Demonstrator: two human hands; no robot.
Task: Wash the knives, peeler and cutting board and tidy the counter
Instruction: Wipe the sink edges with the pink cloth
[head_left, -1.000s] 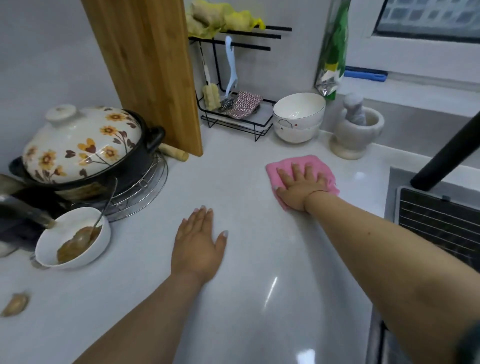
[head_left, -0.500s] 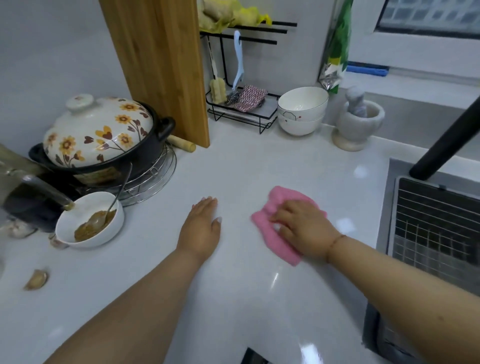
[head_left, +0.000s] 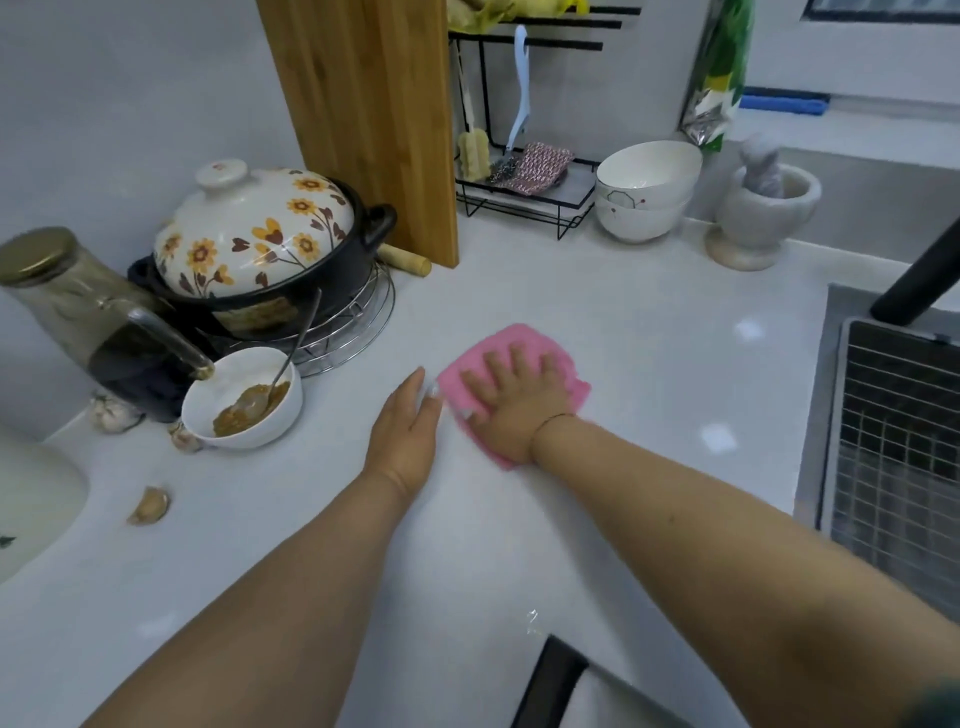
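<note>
My right hand (head_left: 514, 402) lies flat with spread fingers on a pink cloth (head_left: 561, 364), pressing it onto the white counter (head_left: 597, 306). Just to its left, my left hand (head_left: 408, 428) rests flat on the counter, fingers straight and together, its fingertips near the cloth's left edge. A tall wooden cutting board (head_left: 369, 119) stands upright against the back wall. No knife or peeler is in sight.
A flowered pot (head_left: 260, 234) sits on a wire trivet at the left, with a sauce bowl and spoon (head_left: 244, 405), a dark jar (head_left: 98, 317) and garlic (head_left: 150, 504) nearby. Behind stand a sponge rack (head_left: 524, 171), stacked white bowls (head_left: 647, 189) and a mortar (head_left: 766, 208). The sink rack (head_left: 898, 457) lies right.
My right hand swept the pink cloth from the far counter toward me, then left, and flattened on it beside my left hand. The left hand stayed on the counter.
</note>
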